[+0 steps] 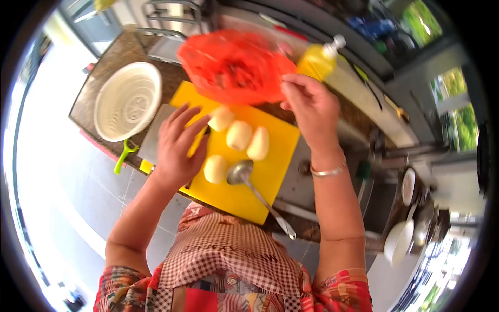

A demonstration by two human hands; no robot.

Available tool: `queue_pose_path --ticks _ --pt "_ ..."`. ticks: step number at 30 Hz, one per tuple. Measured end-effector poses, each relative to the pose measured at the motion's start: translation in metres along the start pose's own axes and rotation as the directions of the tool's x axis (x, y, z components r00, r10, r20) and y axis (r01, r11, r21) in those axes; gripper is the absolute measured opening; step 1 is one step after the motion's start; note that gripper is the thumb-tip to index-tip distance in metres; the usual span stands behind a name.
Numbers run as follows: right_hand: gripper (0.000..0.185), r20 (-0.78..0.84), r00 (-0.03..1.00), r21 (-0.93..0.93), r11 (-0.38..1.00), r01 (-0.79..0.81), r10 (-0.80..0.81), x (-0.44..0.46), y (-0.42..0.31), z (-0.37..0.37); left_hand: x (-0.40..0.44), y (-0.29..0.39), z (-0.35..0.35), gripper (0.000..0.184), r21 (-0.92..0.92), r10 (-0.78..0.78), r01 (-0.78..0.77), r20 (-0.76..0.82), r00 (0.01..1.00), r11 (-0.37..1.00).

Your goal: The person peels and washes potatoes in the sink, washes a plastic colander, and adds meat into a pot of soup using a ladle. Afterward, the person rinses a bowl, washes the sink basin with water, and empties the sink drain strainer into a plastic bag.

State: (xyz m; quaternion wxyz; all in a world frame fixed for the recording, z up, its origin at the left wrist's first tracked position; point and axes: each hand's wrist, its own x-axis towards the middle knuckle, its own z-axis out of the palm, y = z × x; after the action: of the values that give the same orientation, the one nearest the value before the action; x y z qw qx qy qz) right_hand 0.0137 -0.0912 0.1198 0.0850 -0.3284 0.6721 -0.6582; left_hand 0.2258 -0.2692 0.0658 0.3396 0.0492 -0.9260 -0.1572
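My right hand [312, 106] pinches the right edge of a crumpled red plastic bag [234, 65], which lies across the far edge of a yellow cutting board [283, 151]. My left hand [179, 148], fingers spread, is over the board's left side, above a flat grey metal blade [152, 138]. Whether it touches the blade, I cannot tell; the hand hides part of it. Several peeled potatoes, one of them the nearest potato [215, 169], sit on the board. Beside them rests a metal ladle [240, 172], its handle reaching past the near edge.
A white colander [129, 101] stands at the left of the counter, with a green peeler [125, 156] by its near side. Behind my right hand is a bottle of yellow liquid [315, 61]. The sink [382, 200] lies to the right, near a white pan [399, 243].
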Motion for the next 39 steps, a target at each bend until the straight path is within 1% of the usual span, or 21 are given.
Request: queue_pose_path --ticks 2,3,4,5,7,9,10,12,13,15,17,20,23,26,28,30,31,33,35,37,39 --pt "0.019 -0.101 0.992 0.039 0.997 -0.067 0.071 -0.042 0.016 -0.052 -0.043 0.020 -0.003 0.036 -0.115 -0.058 0.059 0.011 0.998 0.992" --pt "0.020 -0.130 0.977 0.049 0.985 -0.164 0.169 -0.063 0.042 -0.085 -0.066 0.029 -0.005 0.034 -0.178 -0.105 0.111 0.043 0.994 0.978" --pt "0.022 -0.187 0.914 0.048 0.933 -0.356 0.359 -0.084 0.064 -0.115 -0.089 0.038 -0.003 0.032 -0.234 -0.152 0.165 0.075 0.986 0.958" --pt "0.025 -0.236 0.814 0.062 0.844 -0.533 0.531 -0.103 0.086 -0.143 -0.114 0.047 0.001 0.029 -0.290 -0.202 0.235 0.138 0.970 0.928" --pt "0.032 -0.348 0.631 -0.018 0.668 -0.744 0.693 -0.148 0.146 -0.193 -0.151 0.062 0.004 0.024 -0.349 -0.251 0.357 0.315 0.915 0.866" --pt "0.037 -0.379 0.650 -0.326 0.562 -0.760 0.659 -0.197 0.230 -0.235 -0.177 0.072 0.006 0.021 -0.352 -0.291 0.505 0.510 0.809 0.788" --pt "0.040 -0.382 0.662 -0.466 0.484 -0.740 0.644 -0.213 0.257 -0.246 -0.189 0.075 0.011 0.020 -0.328 -0.305 0.537 0.549 0.778 0.777" --pt "0.045 -0.225 0.700 -0.594 0.474 -0.650 0.678 -0.219 0.274 -0.233 -0.204 0.076 0.018 0.018 -0.279 -0.327 0.593 0.623 0.710 0.755" --pt "0.048 -0.141 0.707 -0.649 0.474 -0.595 0.693 -0.218 0.280 -0.218 -0.207 0.077 0.019 0.016 -0.209 -0.381 0.646 0.660 0.647 0.735" --pt "0.059 0.048 0.828 -0.768 0.551 -0.327 0.558 -0.215 0.284 -0.181 -0.203 0.081 0.025 0.016 -0.120 -0.457 0.700 0.677 0.576 0.704" --pt "0.067 0.321 0.831 -0.792 0.610 -0.027 0.455 -0.205 0.296 -0.152 -0.201 0.085 0.031 0.015 -0.059 -0.519 0.740 0.676 0.524 0.670" --pt "0.070 0.445 0.802 -0.738 0.671 0.075 0.399 -0.202 0.316 -0.120 -0.203 0.092 0.037 0.016 -0.011 -0.575 0.787 0.677 0.459 0.616" --pt "0.061 0.453 0.791 -0.755 0.648 0.096 0.410 -0.205 0.328 -0.105 -0.221 0.094 0.042 0.016 0.035 -0.626 0.848 0.691 0.361 0.528" --pt "0.047 0.584 0.669 -0.682 0.725 0.096 0.460 -0.219 0.344 -0.088 -0.230 0.101 0.047 0.016 0.107 -0.656 0.892 0.717 0.236 0.439" --pt "0.039 0.597 0.642 -0.598 0.800 -0.044 0.481 -0.221 0.342 -0.092 -0.234 0.105 0.051 0.017 0.109 -0.655 0.900 0.722 0.221 0.423" --pt "0.032 0.662 0.578 -0.564 0.825 -0.036 0.477 -0.225 0.349 -0.097 -0.239 0.106 0.055 0.017 0.087 -0.650 0.909 0.727 0.222 0.408" --pt "0.030 0.717 0.522 -0.565 0.824 0.046 0.462 -0.235 0.367 -0.096 -0.240 0.104 0.057 0.018 0.076 -0.623 0.889 0.740 0.254 0.452" --pt "0.026 0.768 0.495 -0.568 0.789 0.233 0.407 -0.240 0.373 -0.105 -0.243 0.100 0.057 0.019 0.060 -0.567 0.842 0.764 0.307 0.537" --pt "0.023 0.780 0.547 -0.576 0.691 0.437 0.304 -0.236 0.359 -0.142 -0.243 0.096 0.057 0.019 0.099 -0.628 0.886 0.740 0.240 0.454" --pt "0.023 0.597 0.753 -0.661 0.703 0.264 0.278 -0.243 0.387 -0.193 -0.258 0.087 0.056 0.019 0.131 -0.675 0.924 0.720 0.161 0.360" --pt "0.022 0.324 0.901 -0.801 0.591 0.099 0.289 -0.245 0.387 -0.234 -0.265 0.083 0.056 0.019 0.143 -0.665 0.902 0.724 0.185 0.407"
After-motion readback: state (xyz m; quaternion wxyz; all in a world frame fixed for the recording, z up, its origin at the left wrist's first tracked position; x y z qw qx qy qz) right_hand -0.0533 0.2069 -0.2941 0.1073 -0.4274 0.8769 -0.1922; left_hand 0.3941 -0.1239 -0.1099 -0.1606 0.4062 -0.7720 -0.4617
